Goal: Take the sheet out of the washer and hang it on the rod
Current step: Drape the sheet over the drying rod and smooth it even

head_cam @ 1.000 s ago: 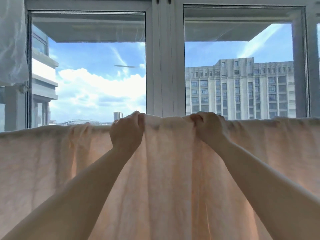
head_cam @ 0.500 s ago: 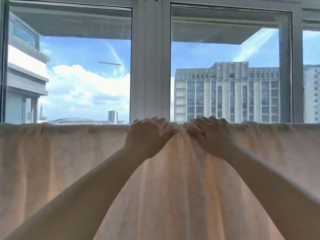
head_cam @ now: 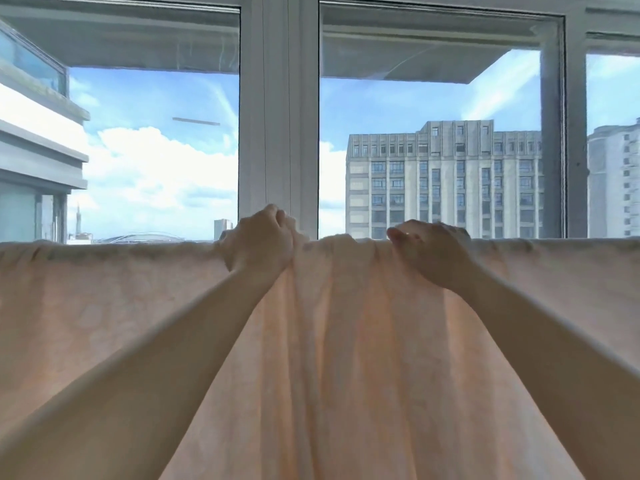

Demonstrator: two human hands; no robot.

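A pale peach sheet [head_cam: 339, 358] hangs across the whole width of the view, draped over a rod that the cloth hides along its top edge. My left hand [head_cam: 259, 242] grips a bunch of the sheet's top edge and lifts it slightly above the line of the rod. My right hand [head_cam: 433, 254] lies over the top edge a little to the right, fingers curled on the fabric. Between the two hands the cloth falls in vertical folds. The washer is not in view.
Directly behind the sheet stands a large window with a white central frame post [head_cam: 278, 109] and a grey post [head_cam: 562, 133] at the right. Buildings and sky show through the glass.
My hands, close together half a second ago, have drawn apart along the top edge. The left hand has raised its bunch of cloth. The view has shifted slightly.
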